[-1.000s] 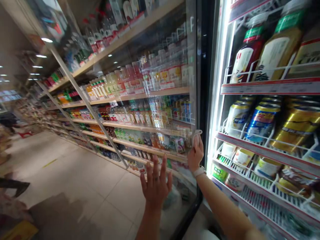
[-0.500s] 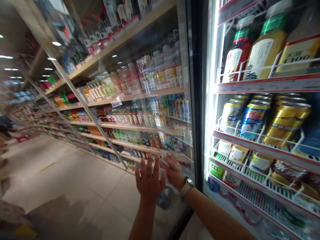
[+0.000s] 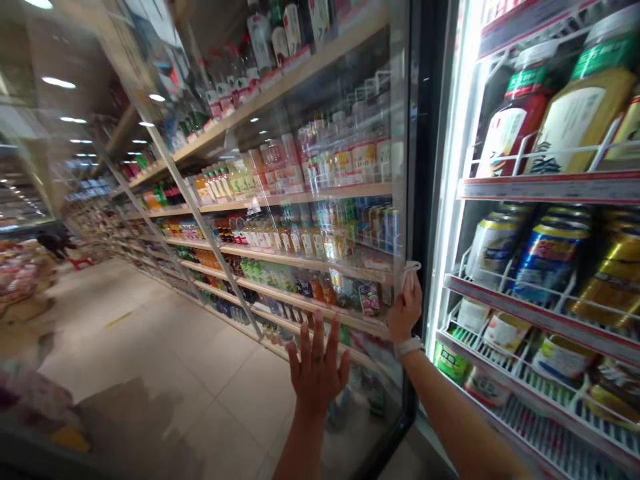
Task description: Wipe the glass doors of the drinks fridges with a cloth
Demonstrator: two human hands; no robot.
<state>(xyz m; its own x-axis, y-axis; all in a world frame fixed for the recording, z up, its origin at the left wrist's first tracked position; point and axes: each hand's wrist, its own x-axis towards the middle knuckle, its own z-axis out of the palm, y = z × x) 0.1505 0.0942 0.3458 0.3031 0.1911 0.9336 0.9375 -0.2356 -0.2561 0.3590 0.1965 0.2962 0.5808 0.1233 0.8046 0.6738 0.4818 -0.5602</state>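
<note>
My left hand lies flat with spread fingers against the glass door of a drinks fridge. My right hand, with a watch band on its wrist, is closed on a white cloth. It presses the cloth at the edge of the glass, beside the dark door frame. Part of the cloth is hidden by the fingers. Through or on the glass show shelves of bottles, some of them perhaps reflections.
Right of the frame stand lit fridge shelves with juice bottles, several cans and wire dividers. Long wooden shelves of drinks run to the left along a tiled floor. A red stool stands far off.
My right hand has moved up and right with the cloth, from beside my left hand to the door frame. The left hand stays flat on the glass. The view has shifted slightly left.
</note>
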